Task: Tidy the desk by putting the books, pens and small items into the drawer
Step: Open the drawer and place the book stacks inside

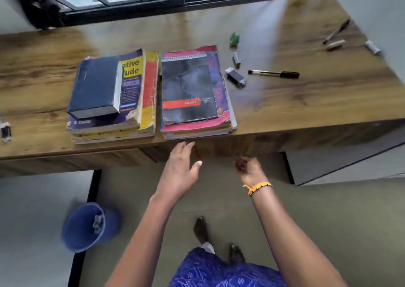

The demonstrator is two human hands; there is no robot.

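Observation:
Two book stacks lie on the wooden desk [285,102]. The left stack [114,102] has a dark blue book on top; the right stack [195,93] is topped by a black spiral notebook. To their right lie a black pen [274,74], a small grey item [236,77], a grey cylinder [236,59] and a green item [234,39]. More pens [336,31] lie at the far right. My left hand [182,166] reaches with straight fingers to the drawer front [219,146] under the desk edge. My right hand [248,168] curls at that front's lower edge; its fingertips are blurred.
A blue bin [87,226] stands on the floor at the lower left beside a black desk leg. A small clip-like object [6,132] sits at the desk's left edge. A barred window runs behind the desk. My feet are below.

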